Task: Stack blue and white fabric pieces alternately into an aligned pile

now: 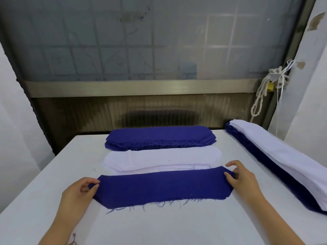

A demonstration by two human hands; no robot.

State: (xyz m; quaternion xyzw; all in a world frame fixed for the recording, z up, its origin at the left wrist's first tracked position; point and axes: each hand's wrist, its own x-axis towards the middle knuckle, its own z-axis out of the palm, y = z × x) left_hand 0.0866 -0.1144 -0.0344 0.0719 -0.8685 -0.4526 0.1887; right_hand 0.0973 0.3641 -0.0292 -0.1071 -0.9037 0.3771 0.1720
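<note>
Head view: a smooth white bench (159, 227) fills the lower half. Along its right edge lies the long mixed pile (276, 160), its sides showing dark blue woven layers with soft white layers on top. At the far edge sits a blue stack (161, 137) of elongated pieces with angled ends and a frayed, thready near side. Just in front of it, touching, is a white stack (159, 159), thin and slightly rumpled, of the same shape. Nearer the front edge, a single blue piece (162, 188) lies flat, overlapping the white stack's near side, with loose blue and pale threads fringing its near side. The left hand (77, 193) pinches its left tip between thumb and curled fingers. The right hand (242, 177) grips the right tip, thumb on top.
</note>
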